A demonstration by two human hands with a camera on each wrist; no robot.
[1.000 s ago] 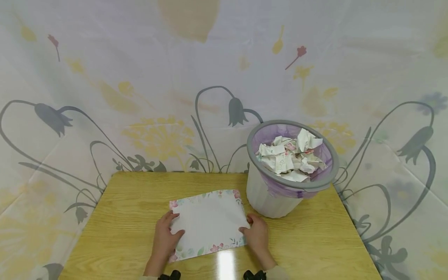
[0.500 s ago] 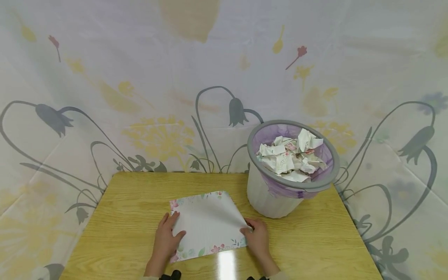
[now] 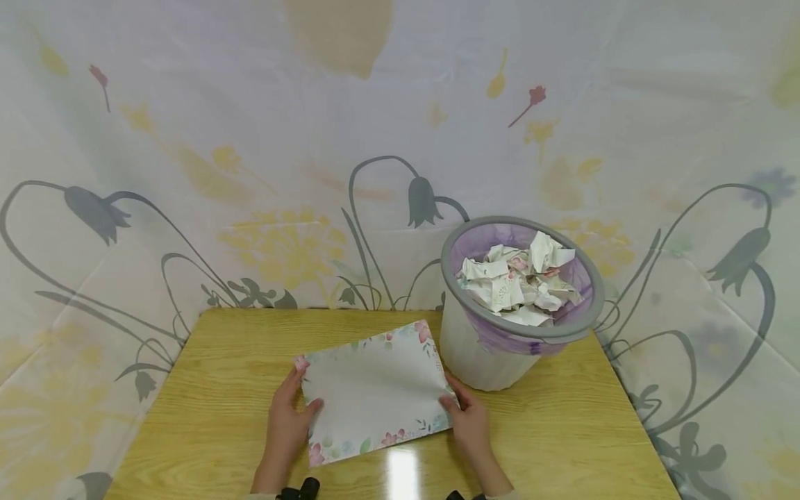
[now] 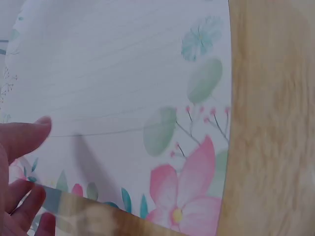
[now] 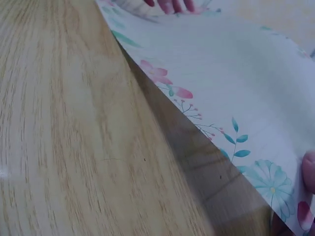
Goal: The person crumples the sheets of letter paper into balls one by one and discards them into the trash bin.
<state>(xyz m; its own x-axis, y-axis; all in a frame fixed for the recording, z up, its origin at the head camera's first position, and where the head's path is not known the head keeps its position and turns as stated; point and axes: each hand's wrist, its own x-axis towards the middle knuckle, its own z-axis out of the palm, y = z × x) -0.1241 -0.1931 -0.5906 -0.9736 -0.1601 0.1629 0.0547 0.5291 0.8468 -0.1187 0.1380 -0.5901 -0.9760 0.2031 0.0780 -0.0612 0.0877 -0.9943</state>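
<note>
A sheet of white letter paper [image 3: 375, 392] with faint ruled lines and a pink and green floral border is raised off the table. My left hand [image 3: 287, 420] holds its left edge, thumb on top and fingers beneath. On the opposite side my right hand [image 3: 470, 420] pinches the right edge near the lower corner. In the left wrist view the left thumb [image 4: 29, 135] lies over the paper's face. The right wrist view shows the sheet's near edge standing above the wood with a shadow under it. Only part of the right thumb [image 5: 309, 172] appears there.
A white bin [image 3: 484, 361] with a grey rim and purple liner [image 3: 459, 243] stands at the back right, close to the sheet's right corner. Crumpled papers [image 3: 521, 285] fill it. The wooden table [image 3: 212, 396] ends at a flower-printed cloth backdrop [image 3: 281, 139].
The sheet has come up off the table and tilts, its far right corner higher. The right edge, which curled half a second ago, is straighter. Both hands have moved slightly outward.
</note>
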